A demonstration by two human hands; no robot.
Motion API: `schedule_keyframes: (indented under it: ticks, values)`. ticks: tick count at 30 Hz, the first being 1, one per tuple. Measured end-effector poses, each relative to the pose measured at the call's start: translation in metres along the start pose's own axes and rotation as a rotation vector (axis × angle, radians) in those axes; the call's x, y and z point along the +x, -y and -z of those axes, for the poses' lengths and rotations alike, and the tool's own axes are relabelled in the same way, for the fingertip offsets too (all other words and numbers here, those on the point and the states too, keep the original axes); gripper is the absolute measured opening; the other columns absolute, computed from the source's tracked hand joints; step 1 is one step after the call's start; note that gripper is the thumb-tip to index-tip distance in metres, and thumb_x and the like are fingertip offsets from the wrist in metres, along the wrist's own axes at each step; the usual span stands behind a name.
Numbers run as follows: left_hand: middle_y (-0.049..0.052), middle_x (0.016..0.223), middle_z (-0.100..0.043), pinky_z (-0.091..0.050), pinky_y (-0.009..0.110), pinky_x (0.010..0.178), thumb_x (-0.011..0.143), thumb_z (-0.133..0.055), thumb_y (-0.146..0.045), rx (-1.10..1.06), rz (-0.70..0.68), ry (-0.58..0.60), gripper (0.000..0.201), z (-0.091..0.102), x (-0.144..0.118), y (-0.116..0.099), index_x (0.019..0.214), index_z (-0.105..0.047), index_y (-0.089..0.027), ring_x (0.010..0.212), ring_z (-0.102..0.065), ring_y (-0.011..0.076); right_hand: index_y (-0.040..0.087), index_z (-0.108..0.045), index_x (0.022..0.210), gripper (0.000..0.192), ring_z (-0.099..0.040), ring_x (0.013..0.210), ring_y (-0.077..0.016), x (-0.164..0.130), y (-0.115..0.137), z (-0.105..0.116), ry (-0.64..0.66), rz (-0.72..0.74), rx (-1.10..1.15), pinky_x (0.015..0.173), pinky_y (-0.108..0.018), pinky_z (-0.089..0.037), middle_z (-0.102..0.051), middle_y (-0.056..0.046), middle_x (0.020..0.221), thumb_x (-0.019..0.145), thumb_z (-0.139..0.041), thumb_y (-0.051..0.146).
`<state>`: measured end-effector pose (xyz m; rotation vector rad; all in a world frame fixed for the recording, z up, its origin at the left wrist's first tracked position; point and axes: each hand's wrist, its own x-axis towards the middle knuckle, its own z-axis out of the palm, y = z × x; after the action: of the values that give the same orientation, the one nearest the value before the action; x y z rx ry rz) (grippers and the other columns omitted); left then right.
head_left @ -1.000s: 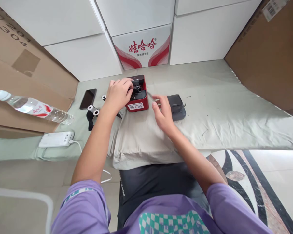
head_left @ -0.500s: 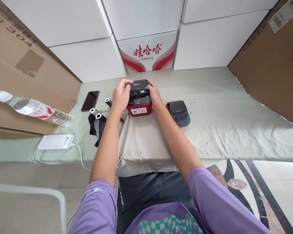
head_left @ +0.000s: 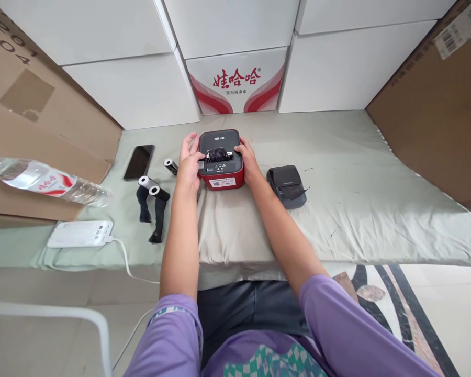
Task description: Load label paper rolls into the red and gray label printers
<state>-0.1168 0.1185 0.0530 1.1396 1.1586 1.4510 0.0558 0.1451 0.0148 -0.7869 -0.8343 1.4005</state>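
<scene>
Red-and-black printer (head_left: 224, 168) on cloth-covered counter (head_left: 227, 225), lid down, dark crumpled strip (head_left: 219, 154) at slot. Left hand (head_left: 189, 165) and right hand (head_left: 250, 161) grip opposite sides, thumbs on top. Small gray printer (head_left: 286, 176) near right forearm. Three paper rolls (head_left: 161, 194) left of left hand; phone (head_left: 139, 162) beyond them.

Bright, diffuse light; soft shadows on cloth (head_left: 337, 157); edges stretched.
</scene>
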Motion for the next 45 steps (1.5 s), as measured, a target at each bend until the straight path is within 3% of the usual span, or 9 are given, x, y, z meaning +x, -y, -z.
schedule_keyframes:
  ticks: [8, 23, 26, 29, 34, 36, 39, 42, 45]
  values:
    - [-0.002, 0.162, -0.056, -0.061, 0.032, 0.104, 0.081, -0.057, -0.017, 0.165, -0.048, 0.013, 0.062, 0.001, -0.005, 0.002, 0.140, -0.056, -0.037, 0.139, -0.063, 0.0202, 0.024, -0.056, 0.130, 0.058, -0.062, 0.129, -0.0236, -0.007, 0.008, -0.002, -0.018, -0.001, -0.069, 0.114, -0.039, -0.052, -0.066, -0.005, 0.140, 0.074, -0.063, 0.039]
    - [0.006, 0.164, -0.054, -0.055, 0.036, 0.114, 0.079, -0.065, -0.022, 0.009, -0.059, 0.030, 0.062, -0.001, -0.022, 0.002, 0.139, -0.053, -0.031, 0.149, -0.055, 0.0243, 0.025, -0.057, 0.125, 0.056, -0.063, 0.127, -0.0232, -0.009, 0.013, -0.008, -0.063, -0.015, -0.087, 0.113, -0.041, -0.053, -0.068, -0.006, 0.137, 0.071, -0.063, 0.034]
    - [0.007, 0.161, -0.057, -0.054, 0.038, 0.115, 0.077, -0.065, -0.022, 0.000, -0.059, 0.013, 0.060, -0.004, -0.022, 0.002, 0.135, -0.054, -0.030, 0.147, -0.057, 0.0246, 0.022, -0.057, 0.123, 0.051, -0.061, 0.132, -0.0247, -0.019, 0.027, -0.018, -0.162, -0.026, -0.156, 0.118, -0.044, -0.049, -0.066, -0.011, 0.141, 0.074, -0.066, 0.032]
    - [0.010, 0.156, -0.062, -0.052, 0.042, 0.117, 0.080, -0.066, -0.029, 0.068, -0.099, -0.008, 0.053, -0.003, -0.021, 0.003, 0.132, -0.056, -0.028, 0.145, -0.058, 0.0268, 0.023, -0.060, 0.121, 0.039, -0.059, 0.136, -0.0257, -0.061, 0.068, -0.021, -0.228, 0.201, -0.287, 0.121, -0.048, -0.046, -0.065, -0.013, 0.140, 0.086, -0.064, 0.039]
    - [0.013, 0.156, -0.057, -0.040, 0.053, 0.126, 0.096, -0.054, -0.038, 0.389, -0.380, -0.235, 0.040, -0.004, -0.040, 0.004, 0.135, -0.056, -0.028, 0.158, -0.041, 0.0288, 0.026, -0.064, 0.111, 0.022, -0.069, 0.116, -0.0241, -0.132, 0.146, 0.043, -0.390, 0.752, -0.478, 0.117, -0.053, -0.050, -0.069, -0.008, 0.114, 0.099, -0.052, 0.039]
    - [0.015, 0.152, -0.057, -0.039, 0.059, 0.125, 0.097, -0.053, -0.035, 0.507, -0.422, -0.202, 0.036, -0.018, -0.061, 0.007, 0.133, -0.057, -0.028, 0.157, -0.040, 0.0327, 0.026, -0.060, 0.103, 0.020, -0.073, 0.106, -0.0228, -0.124, 0.150, 0.085, -0.455, 0.662, -0.428, 0.109, -0.053, -0.055, -0.069, -0.006, 0.103, 0.099, -0.049, 0.042]
    - [0.015, 0.126, -0.067, -0.050, 0.053, 0.114, 0.096, -0.055, -0.030, 0.628, -0.406, 0.005, 0.020, -0.059, -0.098, 0.017, 0.114, -0.063, -0.027, 0.132, -0.063, 0.0323, 0.024, -0.058, 0.095, 0.021, -0.074, 0.085, -0.0180, -0.084, 0.125, 0.133, -0.378, 0.313, -0.345, 0.091, -0.043, -0.061, -0.070, -0.003, 0.090, 0.090, -0.062, 0.044]
    - [0.014, 0.118, -0.071, -0.058, 0.043, 0.091, 0.100, -0.050, -0.028, 0.627, -0.253, 0.251, 0.027, -0.103, -0.123, 0.027, 0.125, -0.059, -0.025, 0.098, -0.072, 0.0251, 0.023, -0.059, 0.096, 0.032, -0.075, 0.077, -0.0175, -0.056, 0.092, 0.147, -0.250, 0.094, -0.304, 0.077, -0.035, -0.060, -0.072, -0.002, 0.087, 0.081, -0.071, 0.049]
    - [0.013, 0.109, -0.077, -0.057, 0.041, 0.086, 0.101, -0.050, -0.025, 0.755, -0.071, 0.373, 0.032, -0.126, -0.127, 0.031, 0.132, -0.057, -0.021, 0.093, -0.074, 0.0266, 0.023, -0.058, 0.099, 0.042, -0.074, 0.072, -0.0167, -0.054, 0.076, 0.144, -0.208, 0.093, -0.311, 0.069, -0.031, -0.057, -0.072, -0.002, 0.086, 0.081, -0.071, 0.059]
